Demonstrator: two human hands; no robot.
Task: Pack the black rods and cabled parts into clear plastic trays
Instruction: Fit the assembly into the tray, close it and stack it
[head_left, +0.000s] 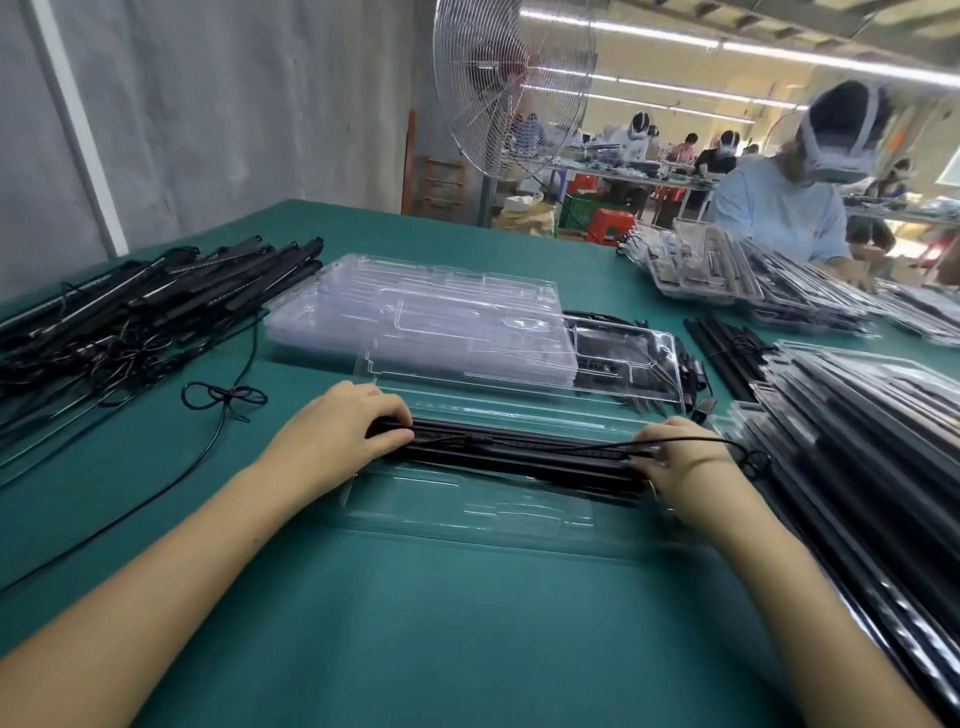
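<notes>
Left fingers (390, 415): curled down over the left end of the rods (519, 464), gripping it. Right fingers (655, 442): curled round the right end of the same rods, gripping; the tips are partly hidden behind the bundle. Left hand (337, 431) and right hand (685, 452) sit at opposite ends, backs up, with the forearms reaching in from the near edge.

Rods: several black ones held together as a bundle, lying crosswise over a clear tray (467, 512) directly in front of the person. Whether they are seated in its channel cannot be told. A thin black cable (571, 445) runs along the top of the bundle, passes across the right hand and ends in a small coil just beyond it.

Tray: flat on the green table (441, 649), with moulded recesses showing in its near half.

Beyond the tray: a stack (415, 322) of clear trays, with black parts under a single tray at its right.

Far left: a pile (130, 317) of black rods and cables. One loose lead (223, 397) with a tied loop trails toward the near edge.

Right: packed trays (857, 441) overlapping one another, with spare rods (727, 340) beside them.

Across the table: another person (779, 213) is at work, and a fan (514, 88) stands behind.
</notes>
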